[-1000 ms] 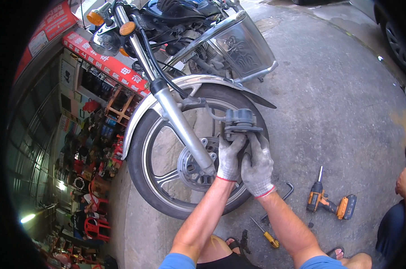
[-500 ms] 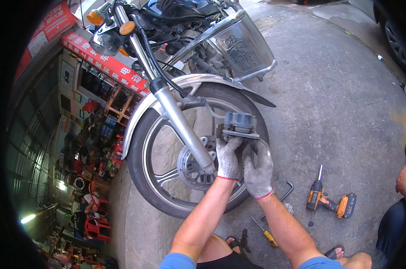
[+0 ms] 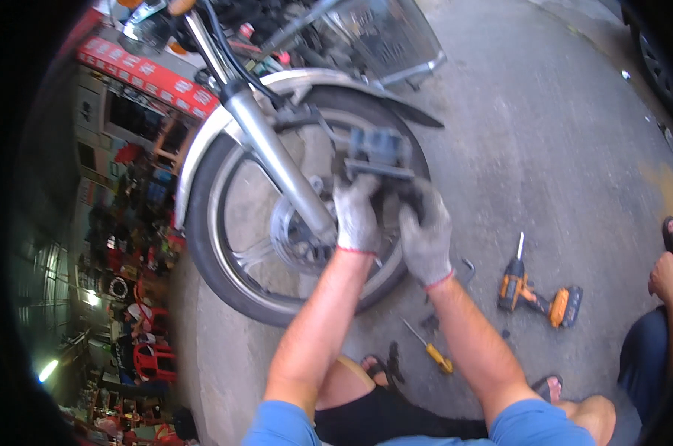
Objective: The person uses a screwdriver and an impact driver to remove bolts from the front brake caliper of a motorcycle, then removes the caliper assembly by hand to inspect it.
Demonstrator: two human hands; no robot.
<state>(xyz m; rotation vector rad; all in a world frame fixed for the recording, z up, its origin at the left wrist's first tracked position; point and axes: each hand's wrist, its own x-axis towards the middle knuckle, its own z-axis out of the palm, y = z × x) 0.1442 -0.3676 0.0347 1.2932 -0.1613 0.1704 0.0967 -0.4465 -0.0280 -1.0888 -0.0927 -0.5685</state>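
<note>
A dark grey brake caliper [image 3: 381, 146], smeared by motion, is held up in front of the motorcycle's front wheel [image 3: 216, 264]. My left hand [image 3: 357, 217], in a soiled white knit glove, grips its lower left side. Closed at the lower right side is my right hand [image 3: 429, 236], gloved alike; its fingertips are dark and partly hidden under the caliper. A hose leads from the caliper up toward the fork [image 3: 277, 163]. Left of my hands, the brake disc [image 3: 284, 234] shows at the wheel hub.
On the concrete to the right lies an orange and black cordless impact wrench [image 3: 516, 285]. Nearer me are a yellow-handled screwdriver [image 3: 438, 358] and a bent metal wrench [image 3: 467, 270]. Another person's hand [image 3: 664, 273] and knee are at the far right. A cluttered workshop with red chairs [image 3: 155, 360] lies left.
The wheel, floor tools and my hands all sit higher in the picture and slightly left, as the view shifts. Both hands still hold the caliper.
</note>
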